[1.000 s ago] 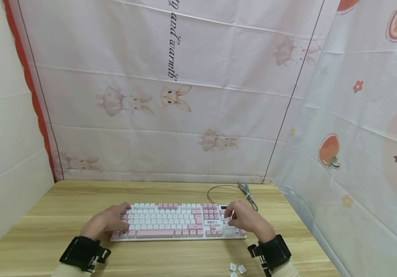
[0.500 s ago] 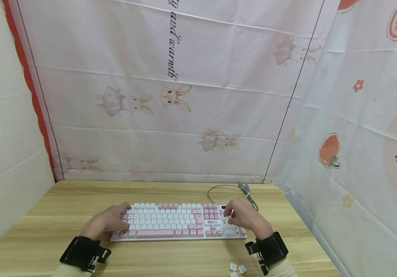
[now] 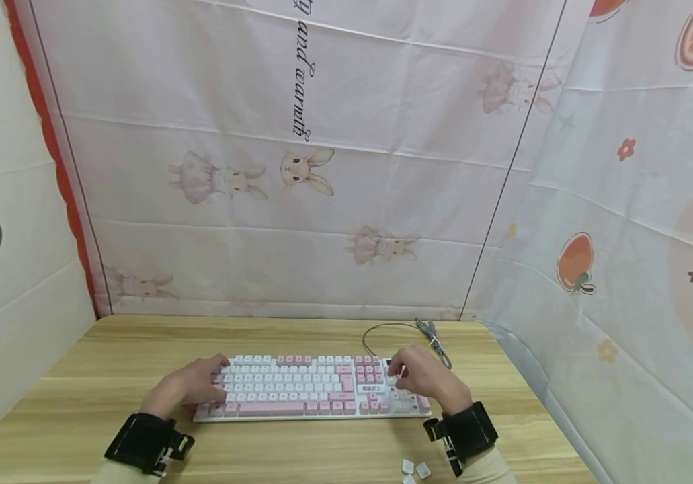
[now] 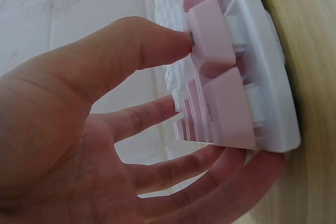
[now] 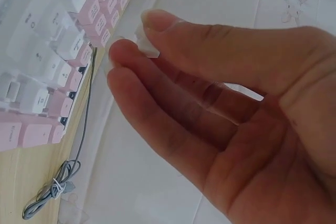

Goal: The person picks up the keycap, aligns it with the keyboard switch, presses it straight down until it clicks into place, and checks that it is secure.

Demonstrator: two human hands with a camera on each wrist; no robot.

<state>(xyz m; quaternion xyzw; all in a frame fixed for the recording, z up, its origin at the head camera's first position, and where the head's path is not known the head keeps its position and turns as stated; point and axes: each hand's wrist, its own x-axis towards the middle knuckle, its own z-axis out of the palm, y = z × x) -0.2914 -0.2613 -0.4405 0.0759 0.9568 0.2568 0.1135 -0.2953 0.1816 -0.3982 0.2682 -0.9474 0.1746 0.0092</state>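
Note:
A full-size keyboard point(image 3: 288, 388) with white and pink keys lies on the wooden table. At its left end, my left hand point(image 3: 183, 386) grips the edge; the left wrist view shows the thumb on a pink key point(image 4: 211, 38) and fingers against the side. Over the number pad at the right end is my right hand point(image 3: 427, 378). Between its thumb and fingertips it pinches a small white keycap point(image 5: 148, 46), partly hidden by the fingers. The number pad has a bare patch point(image 5: 26, 24) without keycaps in the right wrist view.
Several loose white keycaps point(image 3: 407, 466) lie near the table's front edge, below the right hand. A grey cable point(image 3: 433, 343), bundled with a tie, lies behind the keyboard's right end. Printed cloth point(image 3: 298, 269) hangs around the table point(image 3: 298, 447) at the back and sides.
My right hand and wrist have shifted slightly left over the number pad. My left hand and the keyboard have stayed practically where they were.

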